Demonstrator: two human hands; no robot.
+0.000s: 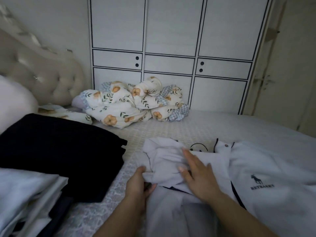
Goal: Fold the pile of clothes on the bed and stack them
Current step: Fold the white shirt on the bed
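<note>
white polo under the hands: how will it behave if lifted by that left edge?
Likely floppy: the white polo already bunches into wrinkles under the right hand. Probably light, since the left hand pinches its folded edge easily. It should drape rather than hold its fold.

This is a bedroom in a home. A bed [196,127] with a pale quilted cover fills the lower part of the view, and a tufted, button-studded headboard [42,77] rises at its left end beside a pink pillow [15,100]. A white wardrobe [171,40] with dark-trimmed doors and drawers stands against the bed's far edge, where a bundled floral duvet [133,103] lies. Folded clothes [56,151] are stacked at the near left corner.
</note>
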